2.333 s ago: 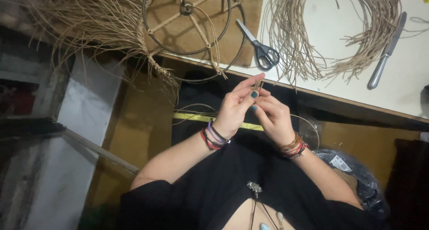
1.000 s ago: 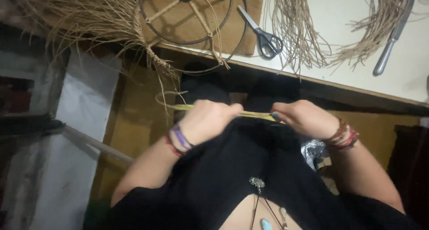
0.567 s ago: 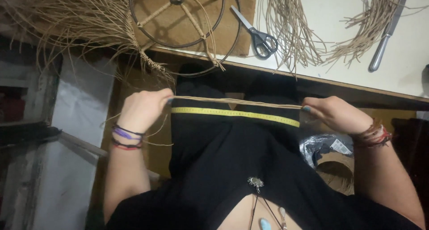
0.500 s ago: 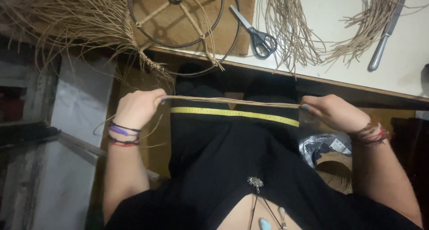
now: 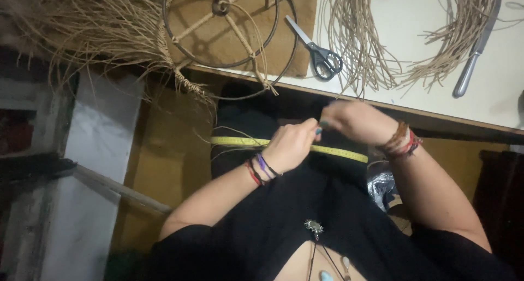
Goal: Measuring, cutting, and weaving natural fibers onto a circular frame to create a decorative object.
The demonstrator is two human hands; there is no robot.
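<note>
The left hand (image 5: 292,144) and right hand (image 5: 355,120) meet over the lap, fingers pinched close together on what seems to be a thin tan fibre strand; the strand itself is too fine and blurred here to make out between them. Just below the hands, a yellow measuring tape (image 5: 240,141) lies flat across the black-clothed lap, running from 9 to 3 o'clock. On the white bench (image 5: 507,95) at 12 o'clock sit black-handled scissors (image 5: 319,54), a round wire frame wrapped in fibre (image 5: 221,24), a coil of tan fibre strands (image 5: 382,46) and a metal knife (image 5: 476,49). I judge this a measuring step: a strand gathered at the tape.
</note>
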